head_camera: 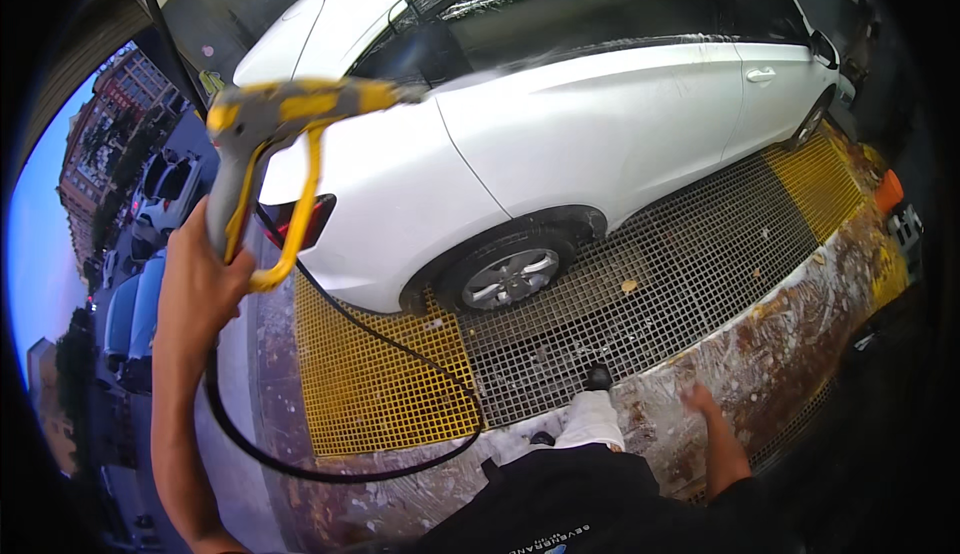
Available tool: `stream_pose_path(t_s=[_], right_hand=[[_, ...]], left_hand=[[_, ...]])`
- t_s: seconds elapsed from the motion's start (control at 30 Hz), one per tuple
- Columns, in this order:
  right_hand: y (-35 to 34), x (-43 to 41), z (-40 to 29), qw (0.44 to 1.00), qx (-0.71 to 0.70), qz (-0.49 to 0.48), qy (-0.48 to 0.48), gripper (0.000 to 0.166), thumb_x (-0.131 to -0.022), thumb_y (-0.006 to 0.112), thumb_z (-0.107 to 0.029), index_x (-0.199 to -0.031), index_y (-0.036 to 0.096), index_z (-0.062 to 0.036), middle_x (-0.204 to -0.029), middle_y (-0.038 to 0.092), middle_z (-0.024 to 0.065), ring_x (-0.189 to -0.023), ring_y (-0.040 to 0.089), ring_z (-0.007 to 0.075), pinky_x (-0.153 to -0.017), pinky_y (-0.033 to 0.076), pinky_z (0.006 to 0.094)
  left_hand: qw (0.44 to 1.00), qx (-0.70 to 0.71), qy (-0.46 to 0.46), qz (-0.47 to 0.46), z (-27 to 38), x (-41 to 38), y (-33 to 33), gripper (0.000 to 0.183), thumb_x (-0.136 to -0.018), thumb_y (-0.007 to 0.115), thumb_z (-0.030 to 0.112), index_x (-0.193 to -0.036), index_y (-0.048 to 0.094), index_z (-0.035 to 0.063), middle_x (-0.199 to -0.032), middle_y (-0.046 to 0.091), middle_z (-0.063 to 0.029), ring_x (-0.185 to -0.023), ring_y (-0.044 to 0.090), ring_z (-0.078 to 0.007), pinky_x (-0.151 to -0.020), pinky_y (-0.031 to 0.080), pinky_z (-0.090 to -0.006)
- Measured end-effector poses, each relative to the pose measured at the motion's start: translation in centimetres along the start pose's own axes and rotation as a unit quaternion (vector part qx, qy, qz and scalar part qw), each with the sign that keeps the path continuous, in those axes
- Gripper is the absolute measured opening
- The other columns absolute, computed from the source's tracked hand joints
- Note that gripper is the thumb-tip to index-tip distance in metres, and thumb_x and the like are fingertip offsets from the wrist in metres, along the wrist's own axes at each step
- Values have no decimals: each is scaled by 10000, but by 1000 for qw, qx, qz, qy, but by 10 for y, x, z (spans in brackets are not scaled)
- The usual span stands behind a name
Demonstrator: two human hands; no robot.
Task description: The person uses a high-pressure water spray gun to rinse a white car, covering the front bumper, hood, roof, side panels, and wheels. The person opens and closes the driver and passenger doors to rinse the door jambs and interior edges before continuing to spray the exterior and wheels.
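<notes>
My left hand (199,276) grips the handle of a yellow and grey pressure washer gun (300,107), raised at the left. The nozzle (409,93) points right, toward the side of a white car (570,118). A faint spray leaves it, and water streaks the dark side window (600,13). From the gun's handle a black hose (337,471) loops down near my feet and back up past the tail light (319,216). My right hand (701,400) hangs low at the right, blurred, with no object visible in it; its finger positions are unclear.
Under the car lies floor grating, grey (555,374) in the middle and yellow (382,381) at both ends. I stand along its wet, stained concrete edge (675,419). An orange container (889,192) sits far right. Parked cars (135,314) and buildings line the left.
</notes>
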State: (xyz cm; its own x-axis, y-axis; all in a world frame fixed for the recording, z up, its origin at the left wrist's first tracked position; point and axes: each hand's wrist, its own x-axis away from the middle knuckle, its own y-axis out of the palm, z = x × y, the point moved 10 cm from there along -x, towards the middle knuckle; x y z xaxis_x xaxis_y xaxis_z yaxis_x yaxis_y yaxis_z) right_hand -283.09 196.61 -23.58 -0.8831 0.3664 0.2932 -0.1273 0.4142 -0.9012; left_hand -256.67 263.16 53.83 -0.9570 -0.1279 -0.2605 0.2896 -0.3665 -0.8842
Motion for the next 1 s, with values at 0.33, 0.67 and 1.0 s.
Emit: stream_pose_path(t_s=[0.33,0.67,1.0], right_hand=[[-441,-271,-470,871,-327,245,-273,456,-925,653,-325,-1245,609,-3,-933,680,105,-789,623,161,-683,512,302],[-402,-281,-959,516,509,404,-558,180,-876,614,-250,-1019,691,-172,-1167,600,-15,-1243,459,191,-1099,279,418],[-371,-318,-964,460,613,381,-516,57,-836,698,-219,-857,748,-201,-956,671,-65,-1071,572,150,-904,457,283]], left_hand=[[973,-198,35,112,-101,52,-18,632,-749,720,93,-1311,478,-62,-891,615,-325,-828,597,-497,-764,491,-487],[965,-127,-137,-182,-111,125,125,412,-721,738,98,-1063,516,36,-773,645,-257,-736,636,-471,-667,518,-515],[955,-104,-203,-188,-175,197,275,356,-792,704,128,-1053,490,15,-755,656,-245,-680,647,-446,-624,515,-540]])
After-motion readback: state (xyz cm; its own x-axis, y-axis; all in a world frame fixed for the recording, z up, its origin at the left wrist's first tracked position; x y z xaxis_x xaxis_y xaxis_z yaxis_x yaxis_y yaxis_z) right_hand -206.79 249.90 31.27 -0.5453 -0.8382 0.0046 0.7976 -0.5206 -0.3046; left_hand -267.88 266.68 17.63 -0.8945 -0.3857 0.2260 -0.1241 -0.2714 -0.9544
